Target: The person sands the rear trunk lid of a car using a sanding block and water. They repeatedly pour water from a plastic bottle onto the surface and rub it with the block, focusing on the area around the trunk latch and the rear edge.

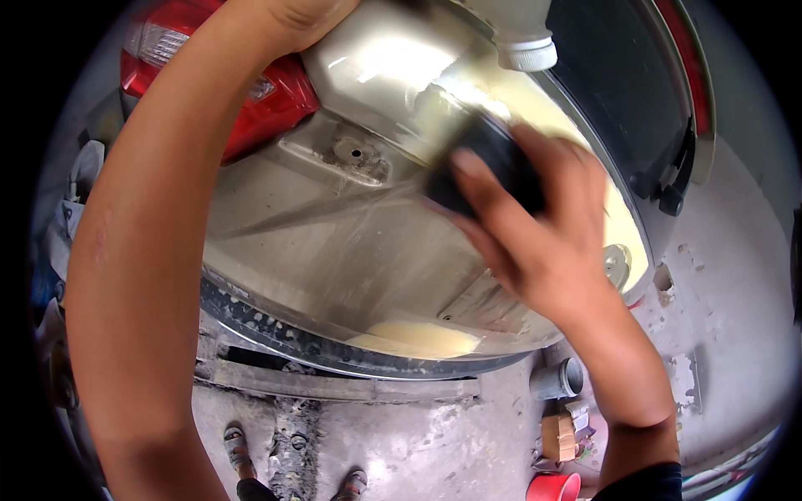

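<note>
My right hand [543, 234] grips a black block [493, 171], motion-blurred, on or just over the car's rear body panel [309, 225], beside a pale yellow filler patch [618, 217]. My left hand [309, 17] is raised at the top edge, above the red tail lamp [267, 108], its fingers cut off or hidden. A white container with a ribbed cap [525, 46] hangs at the top, right of my left hand; I cannot tell what holds it. Another pale yellow patch [418, 338] lies low on the panel.
A dark window with a wiper [672, 184] is at the right. Below the dark bumper edge [284, 334] are the concrete floor [401, 442], my sandalled feet, a grey bucket [555, 380], a cardboard box [558, 437] and a red bucket [553, 488]. Assorted items sit at the far left.
</note>
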The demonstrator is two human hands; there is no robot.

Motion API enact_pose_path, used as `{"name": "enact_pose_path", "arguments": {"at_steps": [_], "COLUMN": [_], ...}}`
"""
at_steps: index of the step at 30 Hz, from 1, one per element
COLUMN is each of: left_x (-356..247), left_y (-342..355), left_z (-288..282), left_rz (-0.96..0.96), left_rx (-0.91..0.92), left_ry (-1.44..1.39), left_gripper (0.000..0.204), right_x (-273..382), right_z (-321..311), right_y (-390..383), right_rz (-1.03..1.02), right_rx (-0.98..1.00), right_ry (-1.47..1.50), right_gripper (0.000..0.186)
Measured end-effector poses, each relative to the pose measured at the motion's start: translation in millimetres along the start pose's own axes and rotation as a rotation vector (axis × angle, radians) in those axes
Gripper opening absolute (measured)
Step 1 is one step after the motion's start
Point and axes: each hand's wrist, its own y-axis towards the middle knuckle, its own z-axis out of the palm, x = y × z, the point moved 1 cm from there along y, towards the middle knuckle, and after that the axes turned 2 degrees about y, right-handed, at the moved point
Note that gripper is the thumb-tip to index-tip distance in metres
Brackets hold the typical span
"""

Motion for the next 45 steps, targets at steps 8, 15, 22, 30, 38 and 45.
{"name": "enact_pose_path", "arguments": {"at_steps": [8, 15, 22, 30, 38, 45], "left_x": [1, 8, -4, -7, 4, 0], "left_y": [3, -2, -3, 3, 1, 0], "left_z": [1, 0, 25, -4, 1, 5], "left_rz": [-0.005, 0.014, 0.016, 0.057, 0.044, 0.077], "left_rx": [0.045, 0.084, -0.079, 0.117, 0.099, 0.014], "left_ry": [-0.033, 0.014, 0.063, 0.01, 0.054, 0.117], "left_gripper": [0.061, 0.062, 0.056, 0.055, 0.057, 0.059], "right_x": [7, -16, 2, -40, 10, -51], "right_z": [5, -20, 2, -45, 10, -51], "right_y": [4, -56, 13, -90, 24, -115], "right_rz": [-0.033, 0.012, -0.048, -0.023, -0.079, -0.006], "right_rx": [-0.003, 0.087, 0.027, 0.138, -0.007, 0.125], "right_ry": [-0.026, -0.025, -0.018, -0.027, 0.005, -0.036], "right_gripper": [0.051, 0.055, 0.048, 0.056, 0.05, 0.057]}}
